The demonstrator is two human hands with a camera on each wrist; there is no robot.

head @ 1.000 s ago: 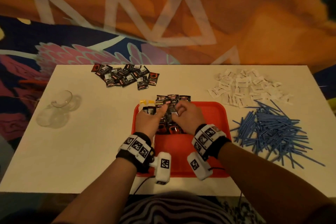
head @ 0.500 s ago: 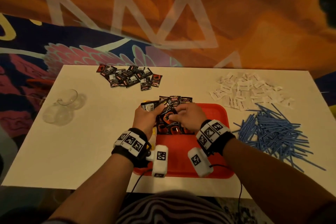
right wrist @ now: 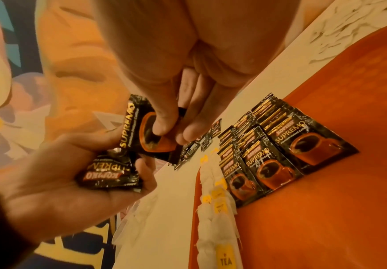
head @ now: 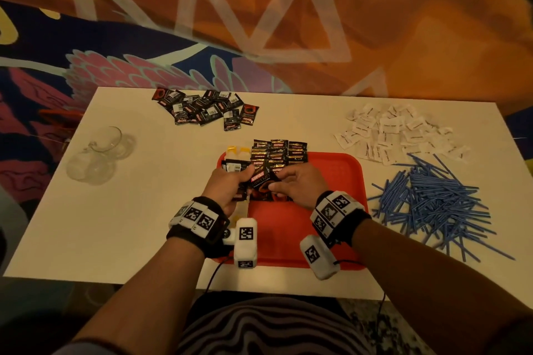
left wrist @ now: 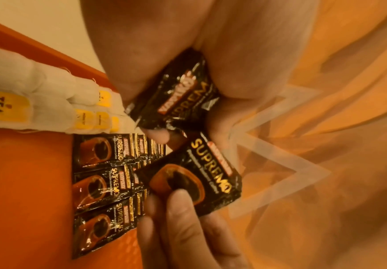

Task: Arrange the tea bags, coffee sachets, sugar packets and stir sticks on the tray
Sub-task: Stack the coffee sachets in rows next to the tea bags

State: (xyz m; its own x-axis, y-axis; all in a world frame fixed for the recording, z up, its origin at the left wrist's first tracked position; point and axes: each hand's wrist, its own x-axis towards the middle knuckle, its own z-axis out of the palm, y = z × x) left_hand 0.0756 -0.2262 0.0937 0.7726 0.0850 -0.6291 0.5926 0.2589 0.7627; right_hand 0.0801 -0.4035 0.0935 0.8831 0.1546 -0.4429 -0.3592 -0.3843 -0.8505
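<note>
We see one coffee sachet (head: 263, 183) lifted above the red tray (head: 334, 181), at the centre of the head view. The right hand (head: 297, 184) pinches it by its lower edge, thumb on the printed cup, fingers behind it. The left hand (head: 227, 186) sits just to the left, fingers curled around a small stack of sachets (left wrist: 183, 92); in the left wrist view that stack is crumpled in the palm, and the pinched sachet sits just below it, its top edge close against the left fingers.

Under the hands, the rows of sachets (head: 278, 153) lie overlapped along the tray's far left part, three rows side by side, the far ends reaching past the rim. The tea bags (left wrist: 38, 102) run in a line along the tray's left edge, just beside those rows, yellow tags up.

Moving outward on the tabletop (head: 129, 225): a loose pile of sachets (head: 206, 109) lies at upper centre-left of the head view, well apart from the tray. White sugar packets (head: 398, 132) are scattered at upper right. Blue stir sticks (head: 432, 202) lie in a heap at right, near the tray's right rim. Clear glass cups (head: 98, 153) are at the left, well apart from everything else.
</note>
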